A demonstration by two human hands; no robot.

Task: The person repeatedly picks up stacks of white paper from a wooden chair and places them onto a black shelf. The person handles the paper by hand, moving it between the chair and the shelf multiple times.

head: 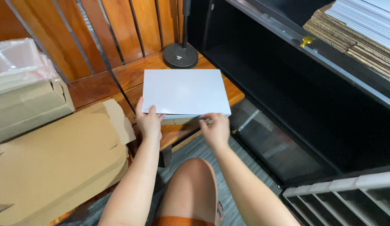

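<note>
White and flat, one rectangular sheet [184, 92] tops a thin stack on the small wooden counter [132, 75], its near edge overhanging a corrugated cardboard layer [182, 121] that peeks out just beneath. The far edge of the sheet stops short of one round black stand base [180, 55], from which a dark pole rises. The stack's right corner nearly reaches the counter's right edge, past which a black cabinet [287, 83] drops into deep shadow; to the left a strip of bare wood stays open up to slanted metal bars.

Left of the counter, one pile of flattened brown cardboard boxes [56, 159] spreads wide, and behind it one folded carton wrapped in clear plastic [23, 88] sits against the wooden wall. At the upper right, one stack of corrugated sheets [350, 37] rests on the cabinet top with white boards above it. One white slatted rack [341, 196] shows at the lower right. A bare knee [191, 184] fills the space below the counter's near edge.

Two hands work the near edge. The left hand [148, 121] grips the stack's near-left corner, fingers curled over the top of the white sheet. The right hand [215, 127] pinches the near edge close to the right corner, fingers narrowly closed on the layers under the white sheet; exactly which layer it holds cannot be told.
</note>
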